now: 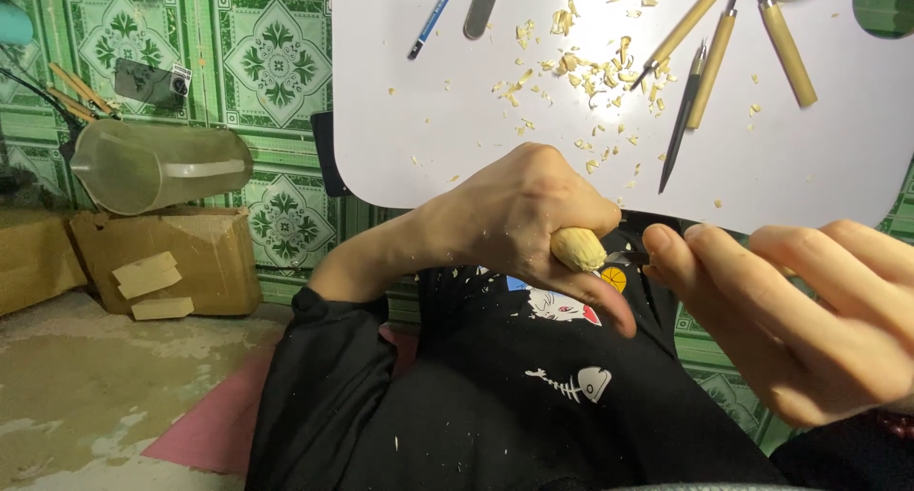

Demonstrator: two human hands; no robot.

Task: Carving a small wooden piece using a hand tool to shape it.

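My left hand [519, 220] is closed around a small pale wooden piece [577, 249], whose rounded end pokes out between the fingers. My right hand [804, 310] grips a carving tool; only its dark metal tip [628, 258] shows, touching the end of the wooden piece. Both hands hover over my lap, just below the near edge of a white table [428, 158]. Wood shavings [581, 72] lie scattered on the table top.
Several wooden-handled carving tools [714, 62] and a blue pen [436, 17] lie on the table. On the floor at left stand a cardboard box [181, 253] and a tipped clear plastic jug [157, 162]. Green patterned tiles cover the wall.
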